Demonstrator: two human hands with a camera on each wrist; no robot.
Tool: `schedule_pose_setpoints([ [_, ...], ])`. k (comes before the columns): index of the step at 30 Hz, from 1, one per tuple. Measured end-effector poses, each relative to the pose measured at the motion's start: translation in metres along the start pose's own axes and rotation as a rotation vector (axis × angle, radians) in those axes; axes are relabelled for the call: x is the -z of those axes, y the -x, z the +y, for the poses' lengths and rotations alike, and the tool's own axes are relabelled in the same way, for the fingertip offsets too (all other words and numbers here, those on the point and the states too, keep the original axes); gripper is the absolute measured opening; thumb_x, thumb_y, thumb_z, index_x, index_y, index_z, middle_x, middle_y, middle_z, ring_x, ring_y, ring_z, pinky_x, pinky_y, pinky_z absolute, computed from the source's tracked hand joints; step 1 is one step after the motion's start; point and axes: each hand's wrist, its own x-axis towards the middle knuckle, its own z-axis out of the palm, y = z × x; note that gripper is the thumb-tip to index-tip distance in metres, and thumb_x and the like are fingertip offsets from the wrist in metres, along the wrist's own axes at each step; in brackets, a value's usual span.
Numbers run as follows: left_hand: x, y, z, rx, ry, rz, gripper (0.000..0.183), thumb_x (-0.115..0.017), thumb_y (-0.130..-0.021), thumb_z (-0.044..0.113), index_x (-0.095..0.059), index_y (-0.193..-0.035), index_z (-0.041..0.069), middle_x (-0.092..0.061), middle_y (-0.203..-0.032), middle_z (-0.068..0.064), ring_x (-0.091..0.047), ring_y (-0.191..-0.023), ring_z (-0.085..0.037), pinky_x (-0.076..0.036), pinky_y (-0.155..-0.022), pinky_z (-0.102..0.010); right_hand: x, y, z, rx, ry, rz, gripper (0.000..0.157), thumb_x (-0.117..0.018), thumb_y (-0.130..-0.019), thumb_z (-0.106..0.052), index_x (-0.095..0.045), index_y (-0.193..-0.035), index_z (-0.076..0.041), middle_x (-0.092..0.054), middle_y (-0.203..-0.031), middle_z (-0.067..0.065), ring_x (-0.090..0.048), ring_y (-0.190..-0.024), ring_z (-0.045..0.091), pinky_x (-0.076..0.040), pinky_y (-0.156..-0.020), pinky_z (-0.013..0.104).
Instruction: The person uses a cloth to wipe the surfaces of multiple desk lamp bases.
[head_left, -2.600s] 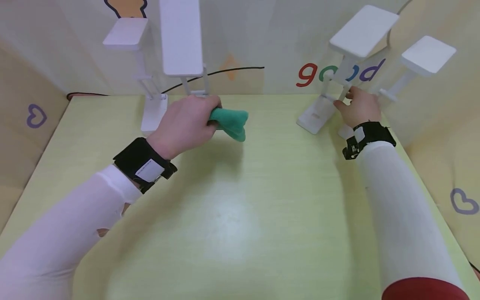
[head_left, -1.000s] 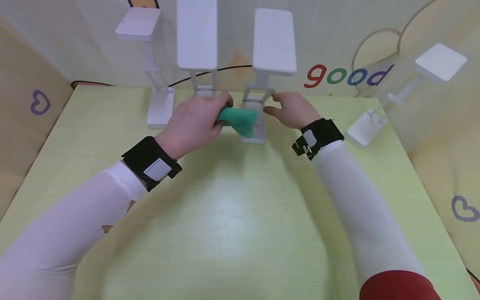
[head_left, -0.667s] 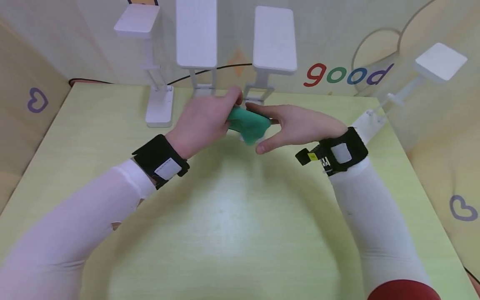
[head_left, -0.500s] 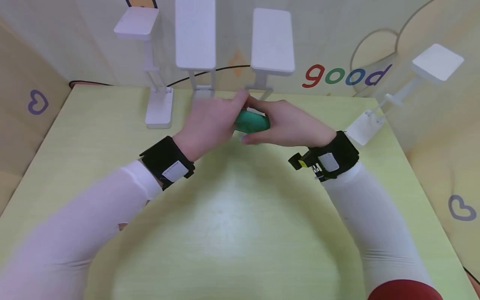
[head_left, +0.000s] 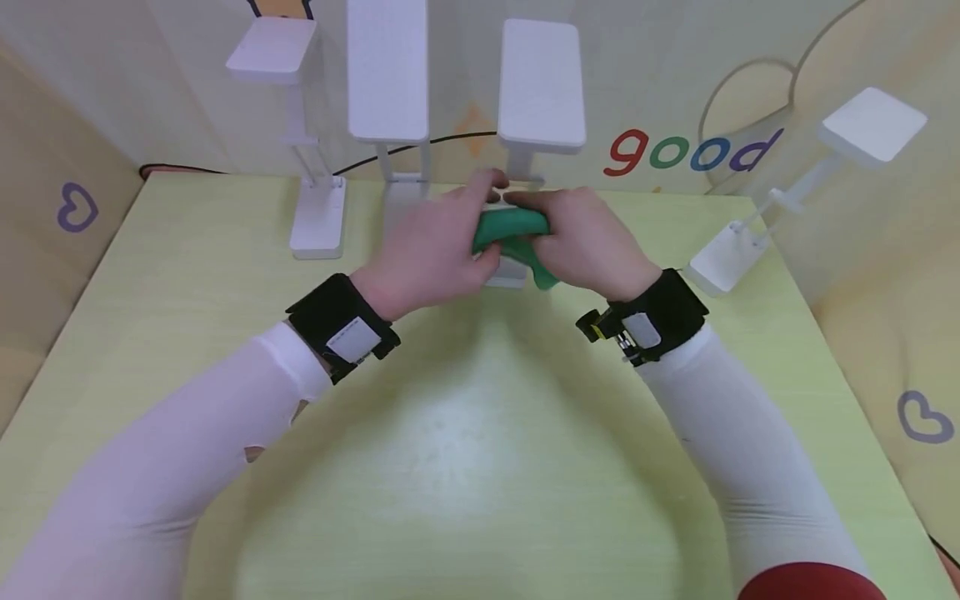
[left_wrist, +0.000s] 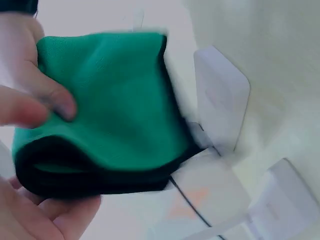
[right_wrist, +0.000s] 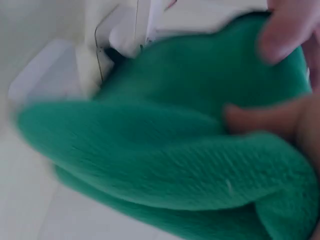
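A folded green cloth (head_left: 512, 222) with dark edging is held between both hands, over the base of a white desk lamp (head_left: 542, 83). My left hand (head_left: 429, 250) grips its left side, and my right hand (head_left: 588, 242) pinches the right side. In the left wrist view the cloth (left_wrist: 115, 95) spreads flat, with a looped dark-edged fold facing the camera. Thick plush folds of the cloth (right_wrist: 150, 155) fill the right wrist view, where the right thumb (right_wrist: 265, 119) presses on top. The hands partly hide the lamp's base.
Another white lamp (head_left: 387, 75) stands close left of the middle one, and a smaller lamp (head_left: 317, 221) is farther left. One more lamp (head_left: 727, 257) sits angled near the table's right edge. A patterned curtain wall (head_left: 637, 50) rises behind the table (head_left: 450, 467).
The right hand has shifted a lamp from the right to the middle, let go of it, and taken hold of the cloth. The left hand has moved slightly right; the cloth is now folded differently.
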Motion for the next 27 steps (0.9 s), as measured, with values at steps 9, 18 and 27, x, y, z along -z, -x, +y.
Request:
schedule_pose_setpoints([
  [9,0.003,-0.013,-0.019,0.264,0.237,0.071,0.067,-0.054,-0.093,0.011,-0.023,-0.152,0.010,-0.038,-0.153,-0.002,-0.045,-0.127,-0.012,-0.048,-0.078,-0.029,-0.063,0.014,0.031,0.116,0.314,-0.079,0.057,-0.056,-0.089,0.000,-0.051,-0.145,-0.014,-0.053,-0.142,0.012,-0.051,-0.124,0.031,-0.057,-0.082,0.046],
  [18,-0.029,-0.046,-0.054,0.418,0.403,-0.003,0.073,-0.052,-0.102,0.041,-0.012,-0.159,0.018,-0.026,-0.160,0.000,-0.027,-0.139,-0.008,-0.030,-0.113,-0.030,-0.083,0.026,0.037,0.107,0.321,-0.149,0.062,-0.051,-0.086,0.004,-0.050,-0.145,-0.012,-0.047,-0.147,0.016,-0.038,-0.135,0.036,-0.055,-0.088,0.049],
  [27,-0.063,-0.067,-0.076,0.205,0.333,-0.027,0.044,-0.036,-0.107,0.041,-0.049,-0.140,0.014,-0.059,-0.132,-0.004,-0.050,-0.121,-0.012,-0.040,-0.103,-0.029,-0.081,0.021,0.037,0.117,0.251,-0.178,0.059,-0.052,-0.088,0.002,-0.049,-0.146,-0.011,-0.048,-0.145,0.017,-0.039,-0.134,0.038,-0.046,-0.101,0.051],
])
